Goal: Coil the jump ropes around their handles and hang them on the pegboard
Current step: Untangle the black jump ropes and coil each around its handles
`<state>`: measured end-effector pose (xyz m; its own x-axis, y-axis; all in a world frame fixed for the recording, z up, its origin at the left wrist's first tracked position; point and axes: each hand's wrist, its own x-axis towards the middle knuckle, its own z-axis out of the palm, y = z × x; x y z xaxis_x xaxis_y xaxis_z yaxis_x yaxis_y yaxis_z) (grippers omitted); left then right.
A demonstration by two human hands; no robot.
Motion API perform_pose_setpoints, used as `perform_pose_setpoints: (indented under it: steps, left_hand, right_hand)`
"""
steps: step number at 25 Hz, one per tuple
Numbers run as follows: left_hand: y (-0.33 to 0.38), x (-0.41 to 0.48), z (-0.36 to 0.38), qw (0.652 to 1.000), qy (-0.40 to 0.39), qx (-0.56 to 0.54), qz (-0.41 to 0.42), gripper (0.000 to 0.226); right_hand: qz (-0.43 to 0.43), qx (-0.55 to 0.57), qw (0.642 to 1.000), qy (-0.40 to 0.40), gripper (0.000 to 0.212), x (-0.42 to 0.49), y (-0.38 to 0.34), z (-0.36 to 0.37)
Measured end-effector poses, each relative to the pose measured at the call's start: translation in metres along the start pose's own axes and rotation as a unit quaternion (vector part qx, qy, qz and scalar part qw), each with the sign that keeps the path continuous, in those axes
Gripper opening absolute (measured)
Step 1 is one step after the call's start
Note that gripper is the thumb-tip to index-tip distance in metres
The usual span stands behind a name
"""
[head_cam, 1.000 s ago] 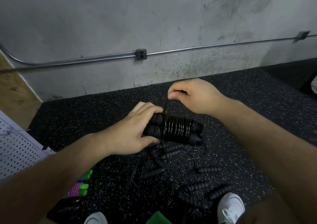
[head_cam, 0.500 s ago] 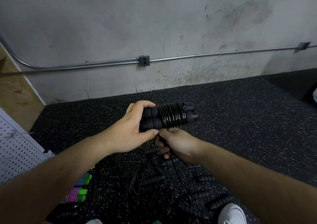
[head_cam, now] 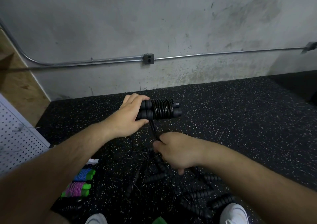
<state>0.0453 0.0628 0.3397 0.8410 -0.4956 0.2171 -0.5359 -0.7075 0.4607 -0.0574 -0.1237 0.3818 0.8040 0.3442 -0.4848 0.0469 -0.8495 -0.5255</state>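
Gripping two black handles (head_cam: 146, 114) in the left hand (head_cam: 127, 119): fingers curled over the top, thumb underneath, wrapped round their left ends. Held side by side and roughly level, in the air above the mat (head_cam: 240, 120), toward its far edge by the wall (head_cam: 171, 26). Wound tight round the middle of both, a glossy black coil (head_cam: 162, 110), many turns packed against each other. Right ends of the handles bare, sticking out past the coil.

Pinching the loose rope (head_cam: 154, 131) in the right hand (head_cam: 176, 152), fingers closed round it, below the handles and a little to their right. Strung straight from the underside of the coil down into that closed hand. Past the hand, lost among the cords below; cannot tell which.

On the mat beneath both hands, a pile (head_cam: 155, 179) of more black ropes: ribbed handles and thin cords in a tangle, spreading toward the near edge. Near the mat's left edge, a blue rope (head_cam: 85, 174) and a purple rope (head_cam: 77, 189), each wound round green handles, lying just beside each other. Beyond them, at the left edge, a white pegboard (head_cam: 15, 138). At the near edge, two white shoes (head_cam: 234, 214). Along the wall, a metal conduit (head_cam: 103, 62) with a grey box (head_cam: 148, 58) on it.
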Motion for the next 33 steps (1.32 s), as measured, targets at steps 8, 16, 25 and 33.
perform_pose_setpoints:
  steps: [8,16,25,33]
  left_hand:
    - [0.001,0.001,0.008,0.996,-0.03,0.061,0.06,0.068]
    - [0.051,-0.025,0.011,0.989,-0.088,-0.009,0.121,0.077]
    - [0.076,-0.029,-0.001,0.989,0.06,-0.123,0.064,0.083]
    - [0.044,-0.014,0.003,0.989,0.13,-0.033,-0.06,0.072]
  right_hand:
    - [-0.071,-0.282,0.93,0.225,0.022,-0.04,-0.008,-0.041]
    - [-0.238,-0.238,0.863,0.376,0.019,0.0,0.062,-0.093]
    - [-0.136,0.15,0.968,0.149,0.02,0.04,0.05,-0.032]
    - [-0.208,0.034,0.93,0.302,0.011,0.048,0.013,0.001]
